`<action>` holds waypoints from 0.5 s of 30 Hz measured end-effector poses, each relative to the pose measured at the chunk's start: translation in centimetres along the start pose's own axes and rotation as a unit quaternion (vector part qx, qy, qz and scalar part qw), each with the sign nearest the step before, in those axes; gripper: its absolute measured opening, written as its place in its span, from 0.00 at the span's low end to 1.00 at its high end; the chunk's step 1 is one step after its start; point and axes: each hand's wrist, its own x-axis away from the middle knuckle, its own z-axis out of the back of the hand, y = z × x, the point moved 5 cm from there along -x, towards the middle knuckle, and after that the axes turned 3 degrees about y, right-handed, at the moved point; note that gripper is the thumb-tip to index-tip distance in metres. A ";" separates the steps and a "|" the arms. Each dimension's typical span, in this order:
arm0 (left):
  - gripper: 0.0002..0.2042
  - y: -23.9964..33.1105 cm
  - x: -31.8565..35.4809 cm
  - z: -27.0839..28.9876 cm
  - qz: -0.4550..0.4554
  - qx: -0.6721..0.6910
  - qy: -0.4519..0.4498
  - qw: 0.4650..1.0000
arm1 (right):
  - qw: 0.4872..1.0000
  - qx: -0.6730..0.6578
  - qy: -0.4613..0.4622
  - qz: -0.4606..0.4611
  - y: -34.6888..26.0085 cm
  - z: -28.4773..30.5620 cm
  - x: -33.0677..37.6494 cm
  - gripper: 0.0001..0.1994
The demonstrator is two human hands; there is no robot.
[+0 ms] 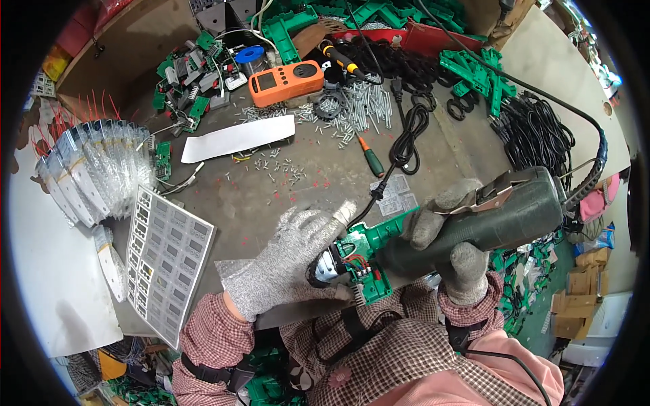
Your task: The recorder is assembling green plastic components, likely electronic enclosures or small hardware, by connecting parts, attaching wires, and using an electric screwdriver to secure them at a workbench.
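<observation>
My left hand (288,260), in a grey knit glove, is closed around the left end of a green plastic housing (369,237). A silver part with a black ring (326,267) sits at that end. Red wires and a small board show inside the housing. A black power cord (377,192) runs from its upper edge. My gloved right hand (467,267) wraps around a thick dark green power screwdriver (508,220), held nearly level. The tool's front end is against or just over the housing's right side; its tip is hidden.
Loose screws (369,105), an orange multimeter (286,82), a small screwdriver (371,158) and a white paper strip (237,139) lie beyond my hands. A sticker sheet (166,260) and bagged parts (98,172) are left. Black cords (535,132) and green housings (477,74) lie right.
</observation>
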 end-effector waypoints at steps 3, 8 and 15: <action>0.57 0.3 -0.4 -0.2 -0.054 -0.032 0.008 0.998 | 0.997 -0.016 -0.079 0.019 0.6 -0.4 -0.3 0.32; 0.55 0.5 -1.4 0.3 -0.051 -0.030 -0.046 0.997 | 0.988 -0.017 -0.150 0.022 0.5 -1.9 -1.3 0.30; 0.52 0.4 -1.4 0.4 -0.086 -0.015 -0.035 0.996 | 0.982 -0.013 -0.170 0.083 1.1 -1.9 -2.1 0.31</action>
